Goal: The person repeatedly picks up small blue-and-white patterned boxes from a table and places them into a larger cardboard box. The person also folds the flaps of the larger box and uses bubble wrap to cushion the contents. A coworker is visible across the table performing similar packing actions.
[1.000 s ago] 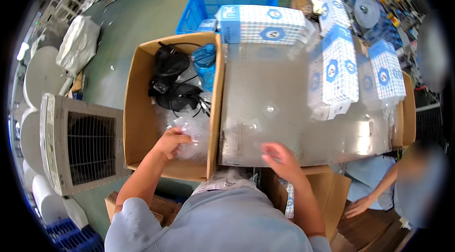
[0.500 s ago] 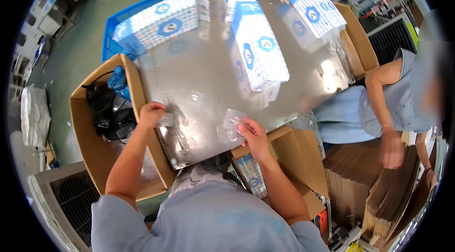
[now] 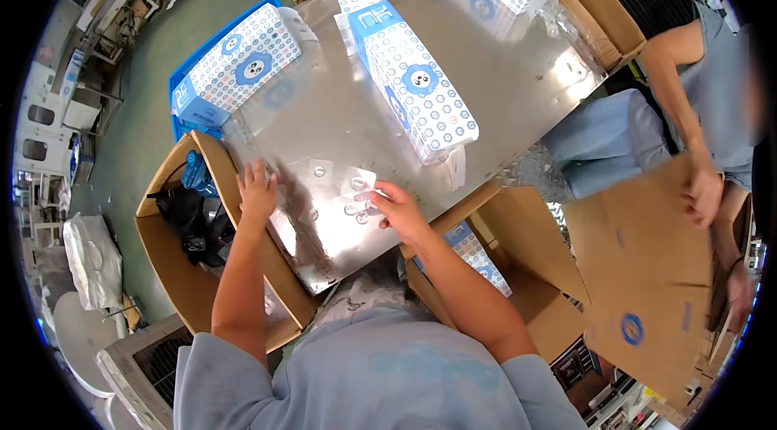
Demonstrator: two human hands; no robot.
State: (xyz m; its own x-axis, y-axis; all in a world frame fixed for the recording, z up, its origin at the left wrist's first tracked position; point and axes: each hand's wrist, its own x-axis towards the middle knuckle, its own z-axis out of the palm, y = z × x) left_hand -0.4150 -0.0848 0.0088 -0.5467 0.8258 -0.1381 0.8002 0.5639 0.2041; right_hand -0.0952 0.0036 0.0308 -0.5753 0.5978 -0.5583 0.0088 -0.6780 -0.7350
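Near the left edge of the metal table, my left hand (image 3: 257, 194) has its fingers spread, with a bit of clear plastic beside the fingertips. My right hand (image 3: 400, 213) pinches the edge of a clear plastic square with a round mark (image 3: 358, 180), low over the tabletop. Under and around it lie several similar clear pieces (image 3: 320, 170), partly overlapping, hard to separate against the shiny metal (image 3: 340, 244). Beyond my hands, a long white and blue patterned box (image 3: 421, 82) lies on the table, clear film at its near end.
More patterned boxes (image 3: 243, 66) lie toward the far side, one over a blue crate (image 3: 176, 82). An open carton (image 3: 174, 268) with black and blue items stands left. Another carton (image 3: 526, 228) holding patterned boxes is beside my right arm. At right, a co-worker handles a cardboard sheet (image 3: 639, 268).
My left fingers have spread and let go of the clear plastic. My right hand has moved left over the pieces. The co-worker has brought up a cardboard sheet. The view has shifted.
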